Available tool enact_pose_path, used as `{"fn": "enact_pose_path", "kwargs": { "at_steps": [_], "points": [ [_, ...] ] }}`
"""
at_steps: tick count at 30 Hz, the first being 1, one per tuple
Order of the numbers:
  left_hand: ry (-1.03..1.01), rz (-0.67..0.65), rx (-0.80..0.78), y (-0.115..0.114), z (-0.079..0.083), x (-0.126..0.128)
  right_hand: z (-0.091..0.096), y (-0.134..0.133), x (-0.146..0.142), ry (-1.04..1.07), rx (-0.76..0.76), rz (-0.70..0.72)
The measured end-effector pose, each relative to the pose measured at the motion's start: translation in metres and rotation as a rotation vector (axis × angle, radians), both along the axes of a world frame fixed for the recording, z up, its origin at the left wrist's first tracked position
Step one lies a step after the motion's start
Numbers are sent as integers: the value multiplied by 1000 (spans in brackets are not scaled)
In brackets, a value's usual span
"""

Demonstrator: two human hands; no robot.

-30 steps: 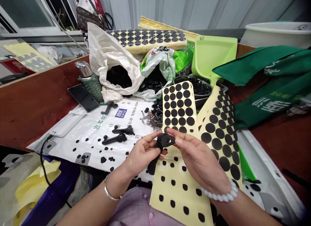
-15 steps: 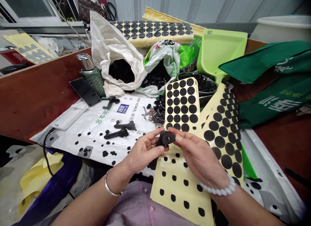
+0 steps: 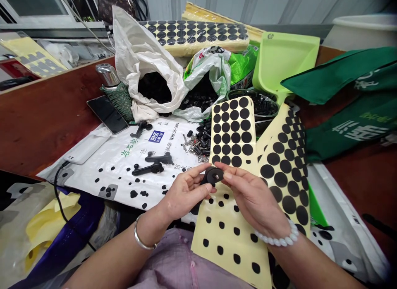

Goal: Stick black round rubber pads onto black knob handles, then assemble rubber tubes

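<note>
My left hand (image 3: 186,191) is closed around a black handle (image 3: 214,175), its round flat face turned up toward me with a small square hole in the middle. My right hand (image 3: 254,198) pinches the edge of that round face between thumb and fingertips. The rest of the handle is hidden by my left fingers. Just beyond and below lies a cream sheet of round black stickers (image 3: 231,131), its lower part (image 3: 214,231) carrying only small black dots. Several similar black handles (image 3: 149,168) rest on the white printed sheet to the left.
A second sticker sheet (image 3: 282,179) lies at the right. Behind are small metal and black parts (image 3: 198,146), a white sack (image 3: 124,53), a plastic bag of black parts (image 3: 221,80) and a green dustpan (image 3: 287,61). A phone (image 3: 107,114) and netted flask (image 3: 118,96) stand left.
The round face of the handle has turned slightly, and its square hole now shows lighter. Both hands stay almost in place; the view has shifted a little.
</note>
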State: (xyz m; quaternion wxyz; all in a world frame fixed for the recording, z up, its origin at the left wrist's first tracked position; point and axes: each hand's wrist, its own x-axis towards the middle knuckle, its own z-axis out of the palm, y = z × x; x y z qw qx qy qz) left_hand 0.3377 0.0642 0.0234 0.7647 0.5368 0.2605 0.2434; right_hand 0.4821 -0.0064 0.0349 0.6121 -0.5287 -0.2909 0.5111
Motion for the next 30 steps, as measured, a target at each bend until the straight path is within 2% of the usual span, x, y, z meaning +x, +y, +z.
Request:
{"fn": "enact_pose_path", "kwargs": {
  "at_steps": [8,16,30],
  "points": [
    [36,65,-23,-1,-5,5,-4,2,0,-37,21,-29],
    [32,90,-23,-3,-7,7,-14,2,1,-239,51,-69],
    [71,133,-9,-6,-8,10,-12,3,-2,-608,89,-189]
  ]
}}
